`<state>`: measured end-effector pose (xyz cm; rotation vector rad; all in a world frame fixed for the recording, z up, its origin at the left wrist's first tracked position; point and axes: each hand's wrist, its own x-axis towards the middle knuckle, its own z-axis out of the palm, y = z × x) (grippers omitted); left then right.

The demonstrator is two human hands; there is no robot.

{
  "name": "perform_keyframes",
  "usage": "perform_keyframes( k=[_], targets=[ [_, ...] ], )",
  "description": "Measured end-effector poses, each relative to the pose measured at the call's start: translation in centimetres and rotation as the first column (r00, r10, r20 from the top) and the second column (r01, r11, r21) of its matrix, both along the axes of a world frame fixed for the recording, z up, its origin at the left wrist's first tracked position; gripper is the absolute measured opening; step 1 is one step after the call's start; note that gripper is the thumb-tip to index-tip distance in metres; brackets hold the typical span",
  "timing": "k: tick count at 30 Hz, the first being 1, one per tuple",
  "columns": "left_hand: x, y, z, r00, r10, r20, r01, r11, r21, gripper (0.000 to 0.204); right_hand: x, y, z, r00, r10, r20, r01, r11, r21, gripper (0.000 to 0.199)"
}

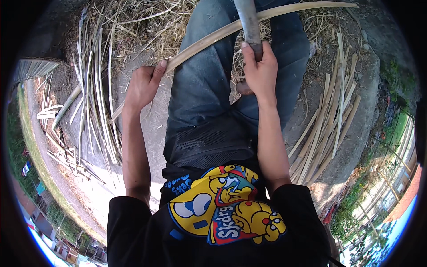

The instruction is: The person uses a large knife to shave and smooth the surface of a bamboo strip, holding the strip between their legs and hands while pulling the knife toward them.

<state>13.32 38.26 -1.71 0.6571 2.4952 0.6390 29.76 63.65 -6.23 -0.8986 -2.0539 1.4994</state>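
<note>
A long, flat bamboo strip [207, 41] slants across my thighs, its far end reaching past my right knee. My left hand [146, 84] is closed round it near its lower end, thumb along the top. In my right hand [260, 71] is a machete [248, 24], gripped where its grey blade meets the handle. The handle's curved brown butt shows below my fingers. Pointing away from me, the blade crosses over the strip between my knees; its tip is cut off by the picture's upper edge. I cannot tell whether the blade's edge touches the strip.
Long pale strips [95, 93] lie heaped on the ground at my left, beside a thicker bamboo length [66, 107]. Another bundle of strips [327, 120] lies at my right. Shavings [147, 33] litter the ground around my legs.
</note>
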Motion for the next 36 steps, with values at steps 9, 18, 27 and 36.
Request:
perform_keyframes(
  k=[9,18,27,36],
  targets=[
    [1.8,4.7,-0.9,0.986,-0.039,-0.16,0.045,0.999,0.03,0.071,0.9,-2.4,-1.1,0.997,0.075,-0.019,-0.075,0.997,0.032,0.039],
    [1.0,3.0,0.1,0.997,0.055,0.06,-0.052,0.998,-0.043,0.073,0.0,1.8,0.7,0.977,-0.199,-0.081,0.182,0.966,-0.182,0.033],
    [1.2,6.1,0.7,0.992,-0.039,-0.123,0.025,0.994,-0.107,0.066,0.7,-3.5,-0.5,0.978,0.202,0.062,-0.208,0.969,0.13,0.033],
    [-3.4,2.1,1.8,0.87,0.491,0.044,-0.414,0.678,0.607,0.056,2.8,-0.9,2.9,0.877,-0.068,-0.475,-0.234,0.803,-0.548,0.022]
  ],
)
